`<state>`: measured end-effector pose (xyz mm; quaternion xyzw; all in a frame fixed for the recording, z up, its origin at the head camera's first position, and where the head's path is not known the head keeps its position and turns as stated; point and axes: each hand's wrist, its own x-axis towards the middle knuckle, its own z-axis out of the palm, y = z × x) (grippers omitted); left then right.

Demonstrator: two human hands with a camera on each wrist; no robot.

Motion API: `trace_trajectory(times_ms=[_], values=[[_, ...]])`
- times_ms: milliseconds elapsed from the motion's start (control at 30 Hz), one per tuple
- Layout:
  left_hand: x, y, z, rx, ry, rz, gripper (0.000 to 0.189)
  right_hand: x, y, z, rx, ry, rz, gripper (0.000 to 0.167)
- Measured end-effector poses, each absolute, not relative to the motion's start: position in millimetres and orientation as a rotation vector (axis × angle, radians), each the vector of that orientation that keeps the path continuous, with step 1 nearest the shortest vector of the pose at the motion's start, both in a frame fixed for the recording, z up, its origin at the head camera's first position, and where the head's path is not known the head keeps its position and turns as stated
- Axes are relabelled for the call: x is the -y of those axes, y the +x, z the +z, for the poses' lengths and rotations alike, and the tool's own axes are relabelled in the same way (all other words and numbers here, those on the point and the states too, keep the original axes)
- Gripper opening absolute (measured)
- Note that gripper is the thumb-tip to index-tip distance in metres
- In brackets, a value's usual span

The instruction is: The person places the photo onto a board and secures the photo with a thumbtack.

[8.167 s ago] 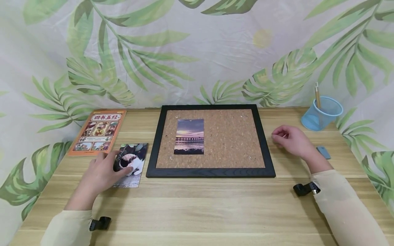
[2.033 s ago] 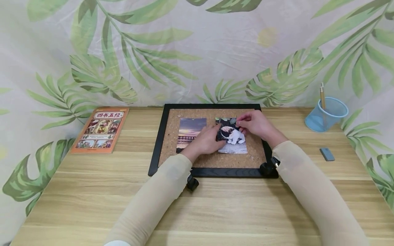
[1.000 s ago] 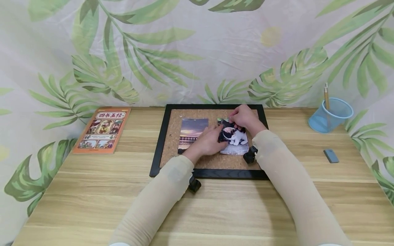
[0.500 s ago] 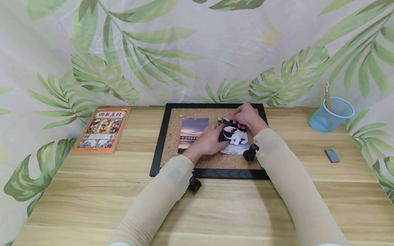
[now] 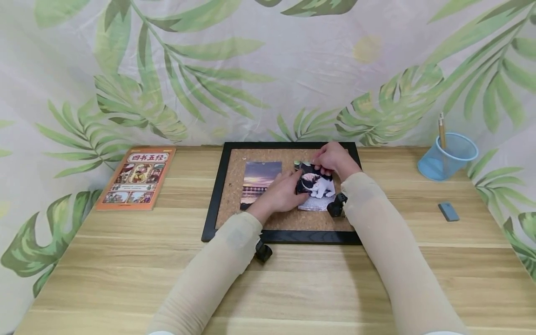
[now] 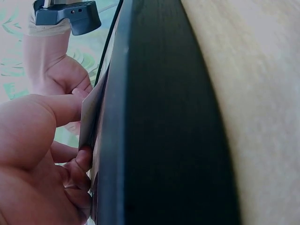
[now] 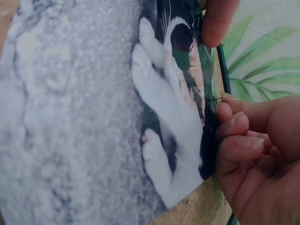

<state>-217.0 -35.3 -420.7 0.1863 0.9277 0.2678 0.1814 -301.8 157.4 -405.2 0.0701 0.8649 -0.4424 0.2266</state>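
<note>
A photo of a black-and-white cat (image 5: 318,190) lies over the right half of a black-framed corkboard (image 5: 229,197). My left hand (image 5: 281,194) holds it by its left side. In the left wrist view that edge of the photo (image 6: 91,112) stands slightly off the cork, with thumb and fingers at it. At the photo's top my right hand (image 5: 335,160) pinches a thin dark pin (image 7: 214,99), whose shaft points at the photo near its top edge. A sunset pier photo (image 5: 259,174) is on the board's left half, partly covered by my left hand.
An orange comic-style book (image 5: 136,179) lies at the table's back left. On the right are a blue mesh pencil cup (image 5: 439,163) with pencils (image 5: 442,132) and a small blue-grey block (image 5: 449,211). A leaf-patterned cloth (image 5: 234,83) hangs behind the table.
The cat photo has gone from the table left of the board onto the cork, carried by my left hand. My right hand has come from beside the board to the photo's top edge.
</note>
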Motion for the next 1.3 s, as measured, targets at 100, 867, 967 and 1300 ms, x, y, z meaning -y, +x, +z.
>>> trace_trajectory(times_ms=[100, 867, 967, 1300], values=[[35.5, -215.1, -417.8, -2.632, 0.540, 0.729, 0.081, -156.7, -302.1, -403.8, -2.392, 0.193, -1.198, 0.016], [33.4, -212.4, -416.5, -2.657, 0.523, 0.724, 0.079, -152.9, -305.3, -401.8, -2.453, 0.194, -1.059, 0.016], [30.1, -209.2, -415.9, -2.708, 0.536, 0.644, 0.076, -155.8, -301.5, -399.2, -2.438, 0.233, -1.052, 0.019], [27.6, -203.2, -412.9, -2.831, 0.584, 0.343, 0.068, -168.5, -293.9, -404.2, -2.413, 0.140, -1.149, 0.019]])
